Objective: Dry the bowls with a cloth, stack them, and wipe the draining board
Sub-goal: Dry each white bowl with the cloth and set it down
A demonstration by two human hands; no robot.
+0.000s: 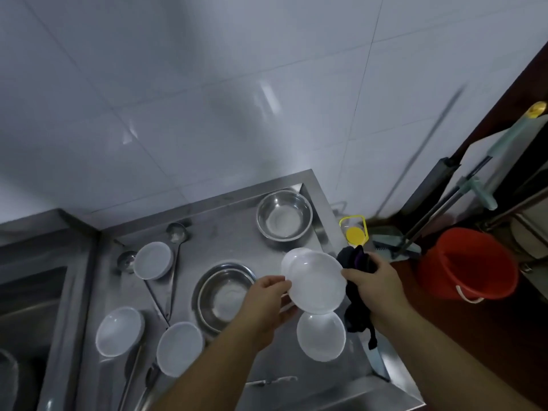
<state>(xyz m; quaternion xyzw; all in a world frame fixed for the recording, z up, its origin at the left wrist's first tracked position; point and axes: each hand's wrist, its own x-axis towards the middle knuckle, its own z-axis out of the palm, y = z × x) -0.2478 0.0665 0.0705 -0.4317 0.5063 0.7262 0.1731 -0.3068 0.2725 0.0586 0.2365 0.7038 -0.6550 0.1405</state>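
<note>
Landmark = big steel basin (225, 295) mid draining board (261, 381). Near edge, in front of basin: small utensil (271, 381), lying flat. Front-left of basin: white bowl (180, 348), second white bowl (119, 331) further left, long-handled utensils between and below them. Front-right of basin: another white bowl (321, 336) on the board, knife (376, 361) just beyond it at the board's right edge. Right of basin, lifted: held white bowl (315, 281); left hand (267, 304) grips its left rim, fingers curled. Right hand (375, 284) fingers closed round dark cloth (357, 292), thumb at the bowl's right rim; cloth hangs down past wrist. White rim (289, 259) pokes out behind held bowl; can't tell if separate bowl. Left-behind basin: white bowl (153, 260) over two ladles (177, 232). Behind-right of basin: steel bowl (284, 215) at the back corner. Off the board, right: yellow-lidded container (355, 232), red bucket (467, 264), mop parts
</note>
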